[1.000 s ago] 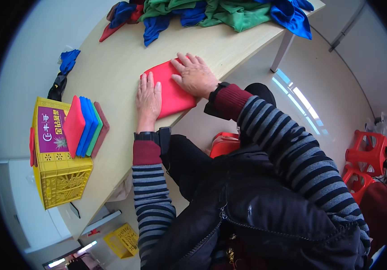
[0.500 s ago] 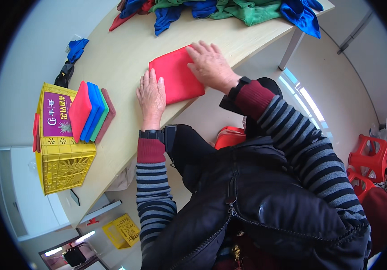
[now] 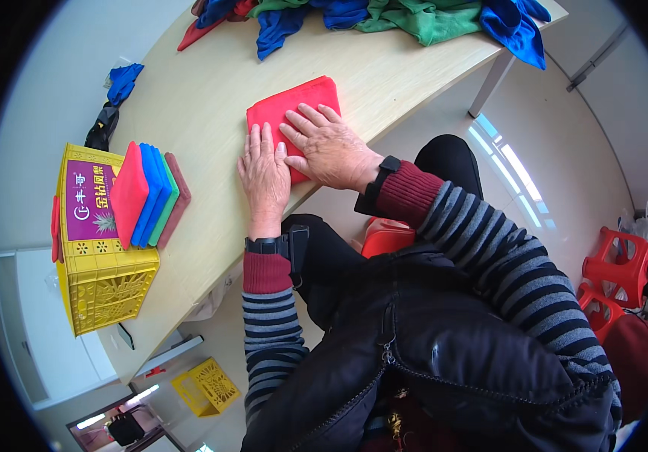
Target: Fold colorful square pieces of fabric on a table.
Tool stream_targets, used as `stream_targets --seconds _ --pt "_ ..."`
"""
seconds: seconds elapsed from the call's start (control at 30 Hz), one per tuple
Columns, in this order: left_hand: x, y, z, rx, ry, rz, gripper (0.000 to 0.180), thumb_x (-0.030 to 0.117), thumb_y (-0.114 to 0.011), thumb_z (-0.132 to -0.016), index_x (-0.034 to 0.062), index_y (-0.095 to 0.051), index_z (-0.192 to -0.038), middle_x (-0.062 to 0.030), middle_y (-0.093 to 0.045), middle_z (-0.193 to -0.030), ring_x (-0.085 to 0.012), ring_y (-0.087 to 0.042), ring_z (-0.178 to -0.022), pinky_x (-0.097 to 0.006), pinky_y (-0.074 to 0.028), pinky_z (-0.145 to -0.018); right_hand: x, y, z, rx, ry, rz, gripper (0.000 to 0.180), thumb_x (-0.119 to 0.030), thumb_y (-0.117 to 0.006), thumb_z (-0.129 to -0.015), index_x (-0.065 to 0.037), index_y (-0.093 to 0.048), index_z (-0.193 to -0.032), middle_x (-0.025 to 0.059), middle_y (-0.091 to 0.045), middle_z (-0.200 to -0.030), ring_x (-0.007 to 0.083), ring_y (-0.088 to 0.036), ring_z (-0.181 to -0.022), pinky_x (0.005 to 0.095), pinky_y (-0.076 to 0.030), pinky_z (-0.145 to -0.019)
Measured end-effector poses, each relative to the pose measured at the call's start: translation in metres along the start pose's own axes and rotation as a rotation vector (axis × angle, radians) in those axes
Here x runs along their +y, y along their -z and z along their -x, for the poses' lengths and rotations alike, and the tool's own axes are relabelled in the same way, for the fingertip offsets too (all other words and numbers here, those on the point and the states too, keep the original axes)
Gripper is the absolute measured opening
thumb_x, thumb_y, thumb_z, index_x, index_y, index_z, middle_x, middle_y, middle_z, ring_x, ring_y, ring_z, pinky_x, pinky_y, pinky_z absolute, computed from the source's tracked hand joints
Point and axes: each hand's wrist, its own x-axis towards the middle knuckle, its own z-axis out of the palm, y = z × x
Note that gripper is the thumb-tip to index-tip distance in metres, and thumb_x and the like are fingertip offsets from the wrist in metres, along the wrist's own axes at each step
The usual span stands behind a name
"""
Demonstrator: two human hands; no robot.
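A red cloth point(image 3: 294, 94), folded into a flat square, lies near the front edge of the pale wooden table point(image 3: 203, 151). My left hand point(image 3: 265, 177) rests flat on its lower left part, fingers stretched out. My right hand point(image 3: 329, 145) lies open across its middle, fingers spread, with the thumb close against the left hand. Both palms hide the lower part of the cloth. To the left, several folded cloths stand side by side against a yellow crate: a red one point(image 3: 129, 194), blue ones point(image 3: 155, 197), a green one point(image 3: 169, 202) and a brown one point(image 3: 178, 205).
Loose blue and green cloths point(image 3: 425, 19) are heaped along the table's far side. The yellow plastic crate point(image 3: 113, 290) stands at the table's left end. Another yellow crate point(image 3: 207, 386) sits on the floor, and red stools point(image 3: 619, 267) are at the right.
My right hand has slid from the cloth's upper right edge down and left onto its middle. My left hand has moved slightly right and down, from the edge onto the cloth.
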Motion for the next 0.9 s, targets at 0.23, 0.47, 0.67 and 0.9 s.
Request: stream_targets --seconds 0.23,0.47,0.67,0.9 --pt "-0.001 0.003 0.005 -0.001 0.030 -0.003 0.058 0.042 -0.033 -0.107 0.0099 -0.032 -0.155 -0.0114 -0.031 -0.161 -0.0301 -0.028 -0.148 -0.053 -0.021 -0.119 0.016 0.001 0.006 0.006 -0.058 0.043 0.062 -0.048 -0.038 -0.104 -0.009 -0.039 -0.152 0.0134 -0.034 -0.159 0.0308 -0.025 -0.150 0.0468 -0.017 -0.123" --pt "-0.011 0.005 0.015 0.008 0.064 0.042 0.059 0.043 -0.032 -0.107 0.0091 -0.031 -0.155 -0.0134 -0.033 -0.159 -0.0304 -0.030 -0.147 -0.052 -0.021 -0.119 0.025 0.005 0.019 0.016 -0.133 0.003 0.059 -0.043 -0.039 -0.105 -0.009 -0.036 -0.153 0.0117 -0.030 -0.161 0.0313 -0.026 -0.149 0.0473 -0.020 -0.122" --pt "-0.018 0.009 0.024 0.013 0.124 0.030 0.057 0.042 -0.034 -0.107 0.0085 -0.035 -0.153 -0.0147 -0.040 -0.155 -0.0303 -0.032 -0.146 -0.053 -0.021 -0.119 0.046 0.014 0.028 0.018 -0.157 -0.020 0.057 -0.039 -0.042 -0.104 -0.008 -0.037 -0.152 0.0124 -0.034 -0.158 0.0325 -0.031 -0.147 0.0475 -0.024 -0.120" --pt "0.024 0.027 0.052 0.220 -0.082 -0.109 0.050 0.031 -0.053 -0.100 0.0080 -0.047 -0.145 -0.0138 -0.046 -0.150 -0.0302 -0.037 -0.144 -0.054 -0.022 -0.119 0.057 0.044 -0.003 -0.061 -0.150 0.039 0.054 -0.037 -0.046 -0.103 -0.008 -0.041 -0.148 0.0143 -0.049 -0.147 0.0332 -0.042 -0.140 0.0461 -0.029 -0.117"
